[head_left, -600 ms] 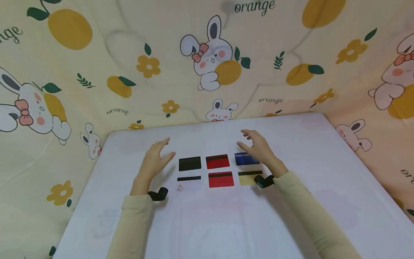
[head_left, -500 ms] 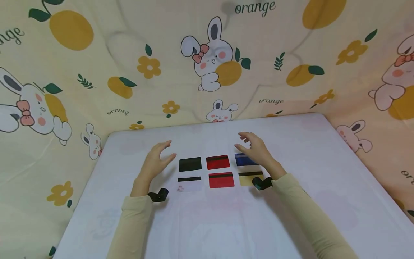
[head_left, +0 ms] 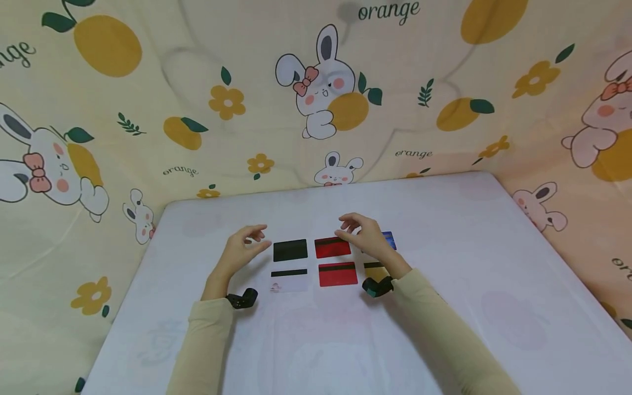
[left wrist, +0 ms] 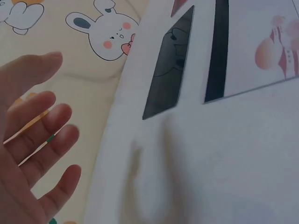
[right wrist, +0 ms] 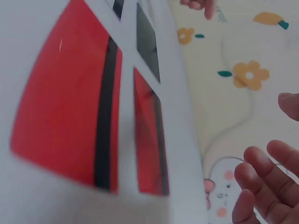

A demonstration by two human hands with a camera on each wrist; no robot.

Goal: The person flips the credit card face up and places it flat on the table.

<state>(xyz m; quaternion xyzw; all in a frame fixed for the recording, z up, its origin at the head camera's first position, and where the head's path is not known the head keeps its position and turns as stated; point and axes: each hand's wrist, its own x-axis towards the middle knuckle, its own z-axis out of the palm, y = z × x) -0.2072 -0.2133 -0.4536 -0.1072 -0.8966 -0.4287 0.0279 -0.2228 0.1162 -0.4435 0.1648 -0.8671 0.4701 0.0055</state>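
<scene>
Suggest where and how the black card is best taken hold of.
The black card is probably best pinched by its short left edge, from the left, where the left hand hovers. It lies flat, so a fingertip may have to lift that edge first; the far red card and white card sit close to its right and near edges.

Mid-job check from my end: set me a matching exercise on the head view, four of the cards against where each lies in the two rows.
Cards:
1. black card
2. white card
3. blue card
4. gold card

Places:
A. near row, left
B. near row, right
C. far row, left
D. far row, right

Pairs: 1-C, 2-A, 3-D, 4-B
</scene>
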